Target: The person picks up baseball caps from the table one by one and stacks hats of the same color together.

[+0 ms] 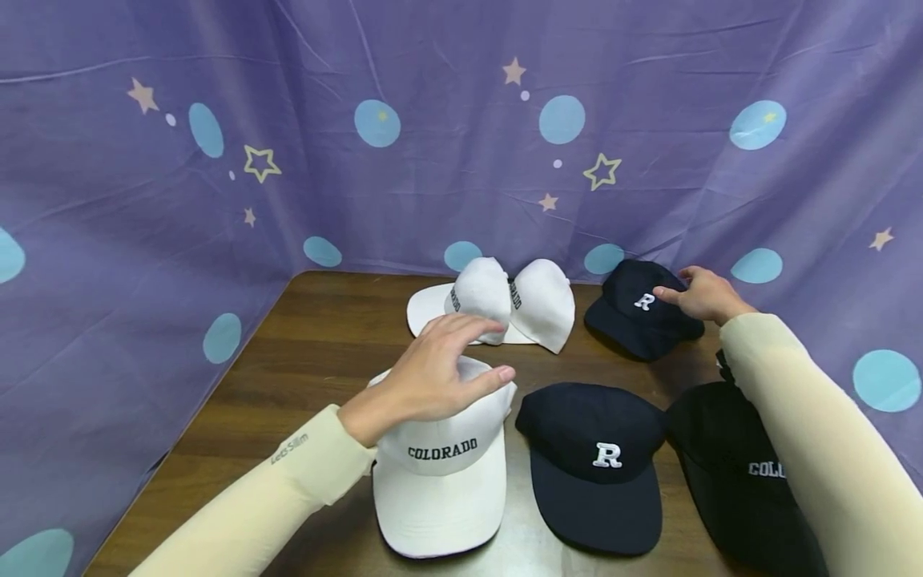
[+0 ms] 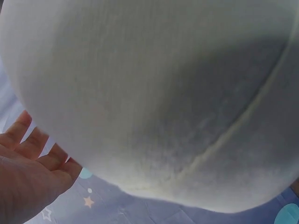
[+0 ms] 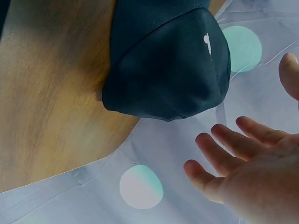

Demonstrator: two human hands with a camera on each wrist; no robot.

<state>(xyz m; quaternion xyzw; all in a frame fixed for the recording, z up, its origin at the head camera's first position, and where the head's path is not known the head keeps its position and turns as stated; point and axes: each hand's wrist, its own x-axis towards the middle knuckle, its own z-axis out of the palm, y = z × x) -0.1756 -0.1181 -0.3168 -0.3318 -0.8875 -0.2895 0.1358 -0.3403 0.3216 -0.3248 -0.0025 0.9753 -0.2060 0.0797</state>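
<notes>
- The left hand [image 1: 433, 370] hovers over the crown of the white cap [image 1: 440, 465], which sits at the near left of the worktop [image 1: 317, 344]. Its fingers are spread and gently arched; the head view suggests they are just above or barely touching the fabric, and the left wrist view shows the palm [image 2: 28, 182] open beside the pale crown [image 2: 154, 93], so nothing is pinched.
- The white cap faces the person, brim near, so the word COLORADO reads upright.
- The right hand [image 1: 703, 295] reaches to the far right, to the far dark cap [image 1: 642, 308] marked R. Its fingers rest on or near the crown's right side; the right wrist view shows the fingers [image 3: 233, 149] spread and apart from the cap [image 3: 168, 60], so this grip is loose too.
- Between the hands lie a near dark cap [image 1: 594, 465] marked R, a black cap [image 1: 735, 473] under the right sleeve, and two white caps [image 1: 505, 308] nested at the far edge.
- The caps lie in rows, like beside like, each within reach.
</notes>
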